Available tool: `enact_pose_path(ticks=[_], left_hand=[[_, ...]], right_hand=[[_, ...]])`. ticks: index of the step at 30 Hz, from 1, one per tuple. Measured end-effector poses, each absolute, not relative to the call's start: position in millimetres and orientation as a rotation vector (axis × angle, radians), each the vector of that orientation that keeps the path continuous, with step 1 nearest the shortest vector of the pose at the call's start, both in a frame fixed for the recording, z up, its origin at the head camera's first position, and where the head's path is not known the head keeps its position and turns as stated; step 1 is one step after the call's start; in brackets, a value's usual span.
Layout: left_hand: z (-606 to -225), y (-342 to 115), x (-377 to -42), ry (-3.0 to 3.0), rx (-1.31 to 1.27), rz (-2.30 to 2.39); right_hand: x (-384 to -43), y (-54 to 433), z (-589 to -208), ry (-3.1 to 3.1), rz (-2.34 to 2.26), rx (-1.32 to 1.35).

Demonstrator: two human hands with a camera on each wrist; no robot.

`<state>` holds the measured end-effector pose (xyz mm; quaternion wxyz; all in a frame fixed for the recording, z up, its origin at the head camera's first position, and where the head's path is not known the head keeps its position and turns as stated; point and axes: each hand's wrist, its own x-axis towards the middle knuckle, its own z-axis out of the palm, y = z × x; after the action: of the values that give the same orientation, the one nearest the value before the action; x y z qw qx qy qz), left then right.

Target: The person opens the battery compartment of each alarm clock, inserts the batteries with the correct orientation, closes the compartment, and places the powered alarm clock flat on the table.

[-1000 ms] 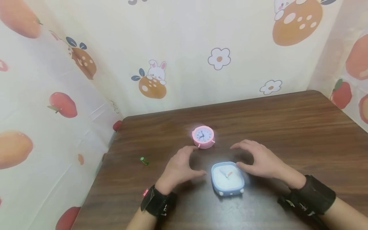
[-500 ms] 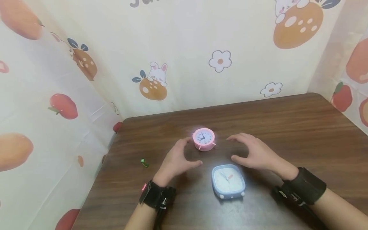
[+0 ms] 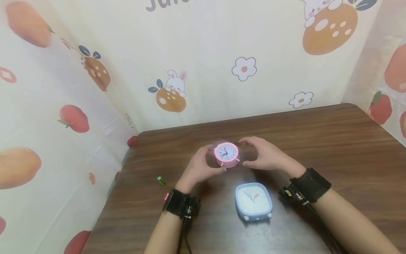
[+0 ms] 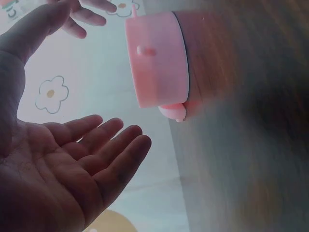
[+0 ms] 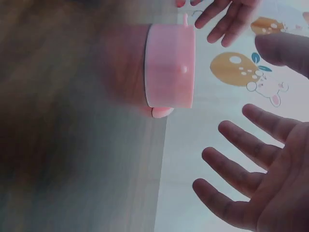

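A round pink alarm clock [image 3: 226, 154] lies face up on the table, between my two hands. My left hand [image 3: 200, 165] is at its left side, thumb and fingers spread apart; the left wrist view shows the clock's pink side wall [image 4: 157, 63] a little away from the fingertips. My right hand [image 3: 266, 153] stands at the clock's right, fingers loosely bent with a gap to it, as the right wrist view of the clock [image 5: 170, 67] also shows. Nearer to me lies a blue square-shaped alarm clock [image 3: 253, 201], face up, touched by neither hand.
A small green cylinder, battery-like [image 3: 161, 180], lies on the left part of the brown wooden table [image 3: 301, 141]. Fruit-and-rabbit printed curtains [image 3: 206, 70] hang behind and beside the table. Black bands with cables are strapped round both wrists.
Both hands have moved away from beside the blue clock to either side of the pink clock. The right hand travelled left and forward. Both clocks stay in place on the table.
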<state>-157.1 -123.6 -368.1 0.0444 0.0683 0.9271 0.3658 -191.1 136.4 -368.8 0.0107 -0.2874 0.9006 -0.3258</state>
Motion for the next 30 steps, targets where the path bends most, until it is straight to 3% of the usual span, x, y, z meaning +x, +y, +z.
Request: enact_pose_path(ticks=[30], left_hand=[[-396.3, -118.7, -184.7, 2.733, 0.290, 1.294]], right_hand=[[-228.0, 115.9, -401.7, 2.646, -1.060, -0.884]])
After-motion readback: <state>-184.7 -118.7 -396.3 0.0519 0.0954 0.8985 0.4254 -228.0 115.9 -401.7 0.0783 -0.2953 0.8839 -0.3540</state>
